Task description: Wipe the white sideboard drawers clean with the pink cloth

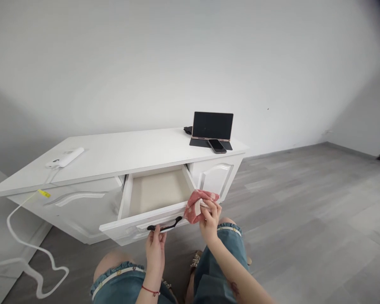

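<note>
A white drawer (158, 192) stands pulled out from the middle of a low white cabinet (129, 147); its pale bottom is bare. My left hand (156, 249) grips the black drawer handle (169, 226) near its left end, fingertips closed on it from below. In my right hand (210, 217) is a folded pink cloth (194, 209) with a pale tag or edge. The cloth lies against the right end of the drawer front, and my fingers partly cover it.
On the cabinet top a tablet (213, 126) leans upright, with a phone (217, 146) before it and a dark item (188, 130) behind. A white power strip (71, 157) lies at the left; its white cable (28, 244) loops to the floor. My knees are close below the drawer.
</note>
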`<state>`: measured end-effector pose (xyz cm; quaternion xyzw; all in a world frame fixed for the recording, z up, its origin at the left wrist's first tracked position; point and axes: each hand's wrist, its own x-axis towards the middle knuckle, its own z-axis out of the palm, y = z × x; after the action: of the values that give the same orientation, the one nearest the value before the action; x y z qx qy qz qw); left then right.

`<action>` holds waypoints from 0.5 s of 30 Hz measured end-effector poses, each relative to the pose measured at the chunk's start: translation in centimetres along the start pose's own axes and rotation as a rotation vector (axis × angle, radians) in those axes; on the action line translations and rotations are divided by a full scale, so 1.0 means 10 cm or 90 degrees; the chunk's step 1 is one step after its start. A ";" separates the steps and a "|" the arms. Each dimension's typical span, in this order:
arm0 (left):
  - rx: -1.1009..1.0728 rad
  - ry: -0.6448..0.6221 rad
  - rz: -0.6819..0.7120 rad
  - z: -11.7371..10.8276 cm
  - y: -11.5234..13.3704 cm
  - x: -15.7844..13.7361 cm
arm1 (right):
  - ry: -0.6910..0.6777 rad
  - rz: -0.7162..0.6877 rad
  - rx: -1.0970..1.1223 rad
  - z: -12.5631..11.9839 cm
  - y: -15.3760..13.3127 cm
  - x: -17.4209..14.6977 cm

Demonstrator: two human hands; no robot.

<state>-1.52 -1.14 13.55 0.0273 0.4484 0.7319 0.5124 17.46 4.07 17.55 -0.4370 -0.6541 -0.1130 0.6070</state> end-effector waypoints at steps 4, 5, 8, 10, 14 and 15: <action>0.005 -0.015 0.023 0.03 0.00 -0.03 | -0.014 -0.050 0.003 0.21 -0.30 -0.10; 0.009 -0.018 0.029 0.04 0.00 -0.03 | -0.016 -0.067 0.006 0.26 -0.35 -0.14; 0.030 -0.031 0.035 0.04 0.00 -0.05 | -0.013 -0.107 0.004 0.36 -0.35 -0.26; 0.039 -0.029 0.030 0.03 0.00 -0.05 | -0.014 -0.111 -0.012 0.35 -0.26 -0.34; 0.039 -0.019 0.019 0.03 0.01 -0.05 | -0.030 -0.011 -0.051 0.25 -0.03 -0.48; 0.038 -0.021 0.018 0.04 0.01 -0.05 | -0.040 0.023 -0.054 0.24 0.01 -0.52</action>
<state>-1.21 -1.32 14.08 0.0609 0.4609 0.7247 0.5086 15.30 3.51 12.33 -0.4777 -0.6592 -0.1161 0.5690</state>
